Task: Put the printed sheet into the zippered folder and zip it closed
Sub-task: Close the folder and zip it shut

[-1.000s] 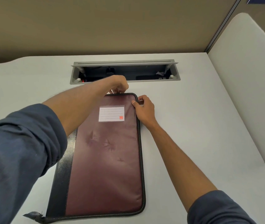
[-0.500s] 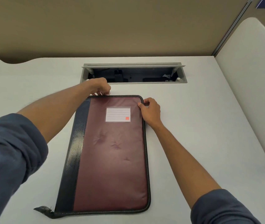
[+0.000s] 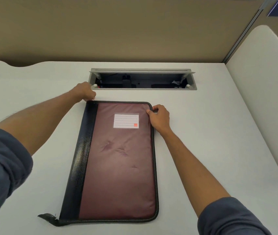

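One folder point(image 3: 118, 160) lies flat and closed on the white worktop point(image 3: 211, 133), long axis running away from the person; maroon padded cover, black spine strip along its left edge, black zip edging round the far, right and near sides. One label pocket point(image 3: 126, 120) sits on the cover near the far end, holding a lined white card with a small orange square at its lower right corner. One loose black tail point(image 3: 47, 217) of the zip tape sticks out past the near left corner. Printed sheet: not visible; cannot tell from here whether it is inside. Two hands in view, both with rolled blue sleeves. Left hand point(image 3: 84, 92) is at the far left corner of the folder, fingers curled down onto the zip edge; the grip looks like a pinch on something small there, but the puller itself is hidden. Right hand point(image 3: 159, 117) is at the far right corner, thumb and fingers curled round the folder's rounded edge, holding it. One grey recessed cable tray point(image 3: 192, 82), lid open, sits in the worktop just beyond the folder; dark cables and fittings inside, details too small to tell.
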A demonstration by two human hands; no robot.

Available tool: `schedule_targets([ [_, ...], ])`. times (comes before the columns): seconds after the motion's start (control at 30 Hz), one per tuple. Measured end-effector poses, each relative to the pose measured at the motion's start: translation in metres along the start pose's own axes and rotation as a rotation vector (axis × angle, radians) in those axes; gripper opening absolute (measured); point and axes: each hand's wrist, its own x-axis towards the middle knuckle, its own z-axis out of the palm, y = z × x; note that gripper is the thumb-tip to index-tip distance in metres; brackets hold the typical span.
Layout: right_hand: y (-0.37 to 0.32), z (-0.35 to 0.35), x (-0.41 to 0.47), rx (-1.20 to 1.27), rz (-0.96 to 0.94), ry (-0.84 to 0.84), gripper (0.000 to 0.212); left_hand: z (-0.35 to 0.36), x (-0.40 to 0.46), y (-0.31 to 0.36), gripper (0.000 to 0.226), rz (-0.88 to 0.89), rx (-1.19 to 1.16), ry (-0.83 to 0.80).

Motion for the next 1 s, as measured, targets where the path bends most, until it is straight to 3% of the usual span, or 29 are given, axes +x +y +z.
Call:
schedule_targets([
  [0.07, 0.000, 0.000, 0.001, 0.000, 0.004, -0.001, 0.020, 0.002, 0.000, -0.012, 0.038, -0.012, 0.003, 0.058],
  [0.2, 0.000, 0.000, -0.001, 0.008, 0.007, 0.027, 0.024, 0.004, 0.002, -0.031, 0.030, -0.043, -0.072, 0.025],
  [0.27, -0.001, -0.002, -0.004, 0.015, -0.003, 0.042, 0.027, 0.008, -0.003, -0.037, 0.041, -0.020, -0.056, 0.042],
  [0.4, -0.001, -0.015, -0.016, 0.013, -0.052, -0.030, 0.049, 0.026, -0.041, -0.046, 0.074, 0.001, 0.125, 0.109],
  [0.53, 0.012, -0.028, -0.058, -0.189, -0.156, -0.112, 0.069, 0.059, -0.106, -0.067, 0.068, 0.127, 0.070, 0.205],
  [0.67, 0.033, -0.039, -0.131, -0.370, -0.352, -0.098, 0.062, 0.104, -0.194, -0.101, 0.078, 0.320, -0.050, 0.226],
  [0.77, 0.047, -0.041, -0.185, -0.394, -0.347, -0.112, 0.068, 0.127, -0.245, -0.129, 0.082, 0.404, -0.184, 0.186],
  [1.0, 0.059, -0.030, -0.241, -0.463, -0.295, -0.116, 0.063, 0.147, -0.281, -0.133, 0.085, 0.365, -0.266, 0.207],
])
